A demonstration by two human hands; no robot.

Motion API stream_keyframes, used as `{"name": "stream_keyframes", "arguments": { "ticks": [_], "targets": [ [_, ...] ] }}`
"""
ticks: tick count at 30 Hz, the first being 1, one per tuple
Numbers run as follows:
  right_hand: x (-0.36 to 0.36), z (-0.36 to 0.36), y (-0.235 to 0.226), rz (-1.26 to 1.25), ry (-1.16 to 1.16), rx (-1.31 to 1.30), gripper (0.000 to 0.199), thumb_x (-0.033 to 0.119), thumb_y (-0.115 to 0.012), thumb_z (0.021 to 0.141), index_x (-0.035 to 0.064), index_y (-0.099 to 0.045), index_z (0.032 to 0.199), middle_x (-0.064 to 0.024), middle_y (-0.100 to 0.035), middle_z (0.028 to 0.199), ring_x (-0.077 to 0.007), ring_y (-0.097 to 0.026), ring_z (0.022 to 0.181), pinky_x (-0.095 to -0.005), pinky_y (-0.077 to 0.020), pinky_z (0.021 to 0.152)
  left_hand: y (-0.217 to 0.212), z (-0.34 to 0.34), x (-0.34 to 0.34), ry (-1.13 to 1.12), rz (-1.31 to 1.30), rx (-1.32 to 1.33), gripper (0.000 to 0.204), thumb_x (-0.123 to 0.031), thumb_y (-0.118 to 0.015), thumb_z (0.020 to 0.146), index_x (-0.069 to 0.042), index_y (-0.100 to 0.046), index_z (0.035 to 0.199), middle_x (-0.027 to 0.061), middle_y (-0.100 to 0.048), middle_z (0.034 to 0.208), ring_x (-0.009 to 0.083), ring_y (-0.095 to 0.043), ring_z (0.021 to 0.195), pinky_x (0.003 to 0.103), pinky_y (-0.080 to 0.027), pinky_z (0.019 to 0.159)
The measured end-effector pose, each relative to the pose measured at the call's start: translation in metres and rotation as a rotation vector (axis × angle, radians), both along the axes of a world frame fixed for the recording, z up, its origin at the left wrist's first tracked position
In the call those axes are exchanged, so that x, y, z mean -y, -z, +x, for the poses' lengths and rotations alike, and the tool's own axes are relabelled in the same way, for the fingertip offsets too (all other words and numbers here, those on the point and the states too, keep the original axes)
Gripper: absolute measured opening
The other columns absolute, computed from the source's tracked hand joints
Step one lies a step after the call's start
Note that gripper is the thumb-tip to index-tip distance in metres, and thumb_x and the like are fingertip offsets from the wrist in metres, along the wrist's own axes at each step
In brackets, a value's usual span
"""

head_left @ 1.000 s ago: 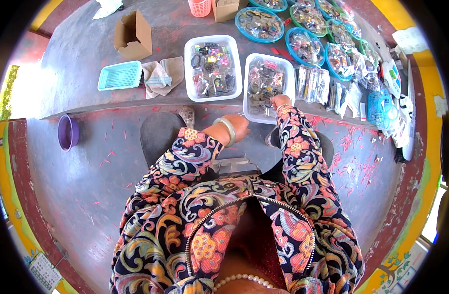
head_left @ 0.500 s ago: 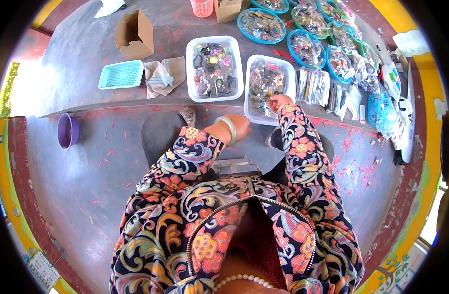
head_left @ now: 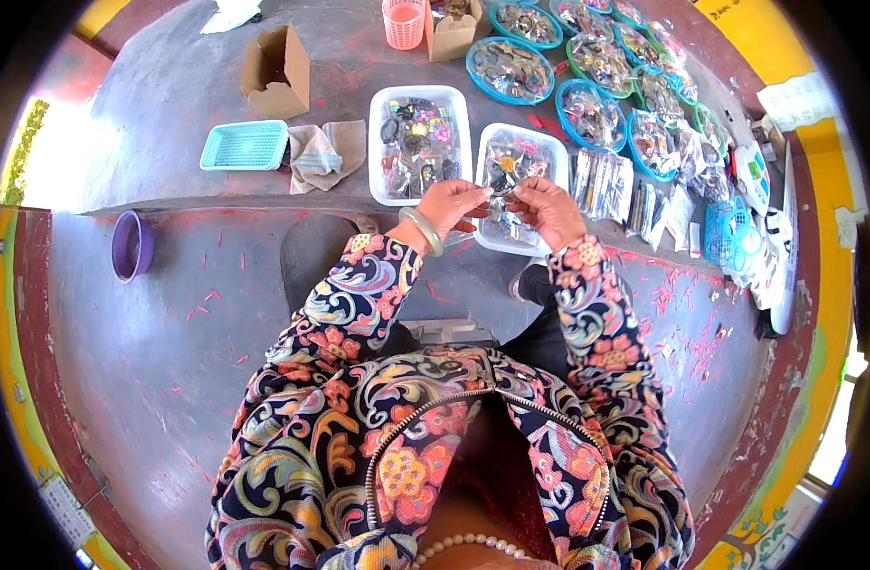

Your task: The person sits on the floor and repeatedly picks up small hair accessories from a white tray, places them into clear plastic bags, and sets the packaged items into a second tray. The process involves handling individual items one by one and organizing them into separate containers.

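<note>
Over the near part of a white tub (head_left: 562,160), my left hand (head_left: 444,207) and my right hand (head_left: 553,211) meet, fingertips almost together. Between them they pinch a small clear plastic packet (head_left: 500,190) by its edges. Dark bits show inside it, too small to make out. Beneath the hands the tub holds more clear packets with dark, yellow and red contents. A second white tub (head_left: 374,142) stands just left of it, filled with packets of dark, pink and yellow pieces.
A turquoise basket (head_left: 243,146), folded cloth (head_left: 326,157) and cardboard box (head_left: 281,76) stand left on the raised ledge. Blue and green bowls (head_left: 509,70) of packets crowd the far right. Flat packets (head_left: 601,185) lie right of the tub. A purple basin (head_left: 132,247) sits on the floor.
My right hand has lifted from the tub's contents with a packet. My left hand has moved up and right from above my lap and now pinches the packet too.
</note>
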State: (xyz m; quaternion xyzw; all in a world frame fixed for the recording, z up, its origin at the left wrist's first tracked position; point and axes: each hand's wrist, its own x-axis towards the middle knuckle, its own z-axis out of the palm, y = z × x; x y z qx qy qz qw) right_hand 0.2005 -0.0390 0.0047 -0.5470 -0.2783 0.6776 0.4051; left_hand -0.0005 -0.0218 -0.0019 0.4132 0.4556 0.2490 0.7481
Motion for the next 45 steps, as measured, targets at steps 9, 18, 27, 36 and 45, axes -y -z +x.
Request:
{"name": "stream_keyframes", "arguments": {
  "ticks": [9, 18, 27, 36, 45],
  "targets": [
    [-0.013, -0.027, 0.009, 0.094, -0.034, -0.088, 0.009, 0.015, -0.063, 0.078, 0.0064, -0.060, 0.081, -0.0015, -0.061, 0.071, -0.0086, -0.055, 0.061, -0.0186, -0.0394, 0.052, 0.004, -0.008, -0.007, -0.137, -0.040, 0.141, 0.019, -0.016, -0.058, 0.081, 0.000, -0.057, 0.092, 0.0082, -0.063, 0.083, 0.0183, -0.064, 0.073, 0.024, -0.046, 0.052],
    [-0.013, -0.027, 0.010, 0.087, -0.131, -0.008, 0.015, 0.018, -0.066, 0.076, 0.0049, -0.061, 0.082, -0.0005, -0.060, 0.071, -0.0074, -0.051, 0.059, -0.0199, -0.0376, 0.054, -0.001, -0.006, -0.008, -0.165, 0.044, 0.053, 0.016, -0.015, -0.058, 0.080, 0.000, -0.058, 0.083, 0.0089, -0.063, 0.077, 0.0166, -0.063, 0.068, 0.024, -0.045, 0.051],
    [-0.013, -0.030, 0.010, 0.102, -0.125, -0.050, 0.010, 0.011, -0.064, 0.076, 0.0035, -0.060, 0.081, -0.0016, -0.058, 0.069, -0.0092, -0.052, 0.061, -0.0213, -0.0390, 0.056, 0.010, -0.007, -0.008, -0.176, 0.144, 0.029, 0.013, -0.013, -0.060, 0.077, 0.000, -0.058, 0.078, 0.0071, -0.062, 0.072, 0.0131, -0.060, 0.062, 0.023, -0.045, 0.052],
    [-0.013, -0.028, 0.012, 0.187, -0.180, -0.011, 0.011, 0.014, -0.065, 0.076, 0.0045, -0.060, 0.077, 0.0013, -0.055, 0.065, -0.0066, -0.048, 0.057, -0.0202, -0.0376, 0.055, 0.010, -0.005, -0.009, -0.170, 0.091, 0.105, 0.012, -0.016, -0.061, 0.078, -0.005, -0.059, 0.082, 0.0017, -0.061, 0.074, 0.0092, -0.057, 0.066, 0.023, -0.042, 0.055],
    [-0.012, -0.038, -0.002, 0.184, -0.099, 0.046, 0.016, 0.019, -0.065, 0.077, 0.0047, -0.060, 0.079, 0.0017, -0.057, 0.072, -0.0059, -0.050, 0.066, -0.0206, -0.0380, 0.059, 0.019, -0.010, -0.012, -0.199, 0.193, 0.079, 0.009, -0.014, -0.062, 0.077, -0.005, -0.062, 0.075, 0.0009, -0.061, 0.071, 0.0075, -0.054, 0.066, 0.022, -0.039, 0.056]
  ]
}}
